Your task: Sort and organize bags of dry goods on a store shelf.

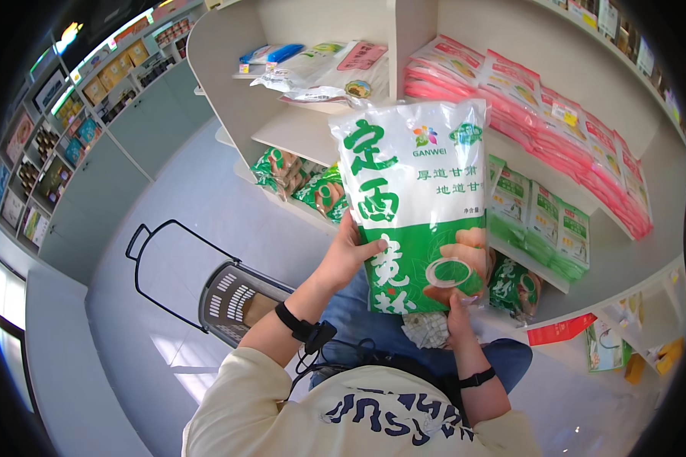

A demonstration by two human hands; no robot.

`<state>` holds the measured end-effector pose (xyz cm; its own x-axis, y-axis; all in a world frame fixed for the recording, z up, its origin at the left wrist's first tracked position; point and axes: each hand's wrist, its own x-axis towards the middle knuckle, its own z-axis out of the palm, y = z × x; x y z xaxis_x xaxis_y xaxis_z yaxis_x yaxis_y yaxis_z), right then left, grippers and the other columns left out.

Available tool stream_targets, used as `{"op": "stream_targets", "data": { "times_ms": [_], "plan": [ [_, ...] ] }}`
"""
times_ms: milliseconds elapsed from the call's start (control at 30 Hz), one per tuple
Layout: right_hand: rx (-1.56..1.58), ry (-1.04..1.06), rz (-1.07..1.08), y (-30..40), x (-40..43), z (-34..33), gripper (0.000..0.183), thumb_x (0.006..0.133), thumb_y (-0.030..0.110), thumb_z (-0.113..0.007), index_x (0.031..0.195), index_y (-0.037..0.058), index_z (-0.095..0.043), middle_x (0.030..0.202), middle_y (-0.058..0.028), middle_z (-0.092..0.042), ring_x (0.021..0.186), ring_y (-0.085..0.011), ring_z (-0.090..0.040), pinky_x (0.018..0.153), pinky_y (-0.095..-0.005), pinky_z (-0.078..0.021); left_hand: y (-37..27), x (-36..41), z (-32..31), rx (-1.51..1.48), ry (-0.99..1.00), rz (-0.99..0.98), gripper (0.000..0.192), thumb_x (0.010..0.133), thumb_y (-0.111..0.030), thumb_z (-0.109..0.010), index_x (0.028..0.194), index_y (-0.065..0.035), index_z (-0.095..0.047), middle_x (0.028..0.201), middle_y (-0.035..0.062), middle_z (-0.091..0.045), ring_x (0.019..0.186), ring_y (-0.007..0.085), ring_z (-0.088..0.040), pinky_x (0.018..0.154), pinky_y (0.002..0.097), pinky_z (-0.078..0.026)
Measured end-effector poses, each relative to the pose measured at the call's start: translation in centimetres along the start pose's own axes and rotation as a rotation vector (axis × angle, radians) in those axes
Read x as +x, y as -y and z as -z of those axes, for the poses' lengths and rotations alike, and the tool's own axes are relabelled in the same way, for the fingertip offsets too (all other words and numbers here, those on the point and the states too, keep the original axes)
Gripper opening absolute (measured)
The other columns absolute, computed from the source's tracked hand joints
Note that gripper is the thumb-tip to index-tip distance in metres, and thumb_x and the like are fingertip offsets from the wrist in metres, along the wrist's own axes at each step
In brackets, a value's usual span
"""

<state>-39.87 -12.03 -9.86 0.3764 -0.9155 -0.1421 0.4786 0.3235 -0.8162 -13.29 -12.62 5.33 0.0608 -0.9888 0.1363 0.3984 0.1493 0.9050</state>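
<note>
A large white and green plastic food package (417, 228) is held up in front of me, its printed front turned towards me. My left hand (351, 251) grips its left edge, thumb across the front. Near the lower right corner, my right hand (459, 320) pinches the package with the thumb on its front. A crumpled, checked whitish cloth (427, 329) shows just below the package, by my right hand; whether that hand holds it too is unclear. Behind the package, parts of the shelves and their stock are hidden.
Curved beige shelves (414, 68) hold pink packets (526, 114), smaller green packets (540, 217) and white bags (343, 65). Green bags (323, 191) lie on the low shelf. A grey shopping basket (246, 300) with a black handle stands on the floor to my left. Cabinets (148, 128) line the far left.
</note>
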Motion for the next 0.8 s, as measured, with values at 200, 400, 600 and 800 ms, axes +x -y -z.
{"op": "stream_targets", "data": {
  "times_ms": [200, 400, 600, 800],
  "plan": [
    [-0.097, 0.158, 0.186, 5.7, -1.6, -3.9, 0.047, 0.086, 0.019, -0.062, 0.127, 0.001, -0.047, 0.122, -0.0103, -0.056, 0.112, -0.0222, -0.053, 0.096, -0.0357, -0.0429, 0.3, 0.2, 0.1, -0.067, -0.01, -0.055, 0.073, 0.075, 0.009, -0.066, 0.135, -0.0075, -0.029, 0.126, 0.0059, -0.05, 0.114, 0.0171, -0.049, 0.097, 0.0327, -0.041],
    [-0.336, 0.344, 0.216, 10.8, -3.5, -9.2, 0.05, 0.081, 0.007, -0.064, 0.127, -0.0046, -0.048, 0.122, -0.0122, -0.057, 0.111, -0.0208, -0.054, 0.095, -0.0322, -0.043, -1.7, 0.0, -0.6, -0.333, -0.086, 0.063, 0.051, 0.085, -0.004, -0.056, 0.13, -0.0105, -0.034, 0.119, 0.0112, -0.055, 0.107, 0.0239, -0.057, 0.087, 0.0388, -0.051],
    [-0.527, 0.159, 0.102, 11.2, -6.3, -10.1, 0.053, 0.078, -0.004, -0.066, 0.127, -0.0021, -0.046, 0.119, -0.0087, -0.056, 0.107, -0.0173, -0.055, 0.092, -0.0304, -0.0441, -1.0, -0.3, -0.6, -0.433, -0.088, 0.175, 0.046, 0.085, -0.006, -0.055, 0.128, -0.0109, -0.038, 0.115, 0.0107, -0.056, 0.101, 0.0222, -0.06, 0.084, 0.0378, -0.054],
    [-0.322, 0.092, -0.078, 13.1, -7.9, -11.6, 0.038, 0.082, 0.001, -0.06, 0.117, -0.0072, -0.052, 0.107, -0.0118, -0.061, 0.096, -0.0187, -0.06, 0.085, -0.0321, -0.0479, -1.3, -1.6, -1.6, -0.35, -0.166, 0.16, 0.041, 0.084, -0.006, -0.056, 0.122, -0.0031, -0.04, 0.107, 0.0123, -0.059, 0.092, 0.0217, -0.063, 0.078, 0.0358, -0.056]
  ]
}}
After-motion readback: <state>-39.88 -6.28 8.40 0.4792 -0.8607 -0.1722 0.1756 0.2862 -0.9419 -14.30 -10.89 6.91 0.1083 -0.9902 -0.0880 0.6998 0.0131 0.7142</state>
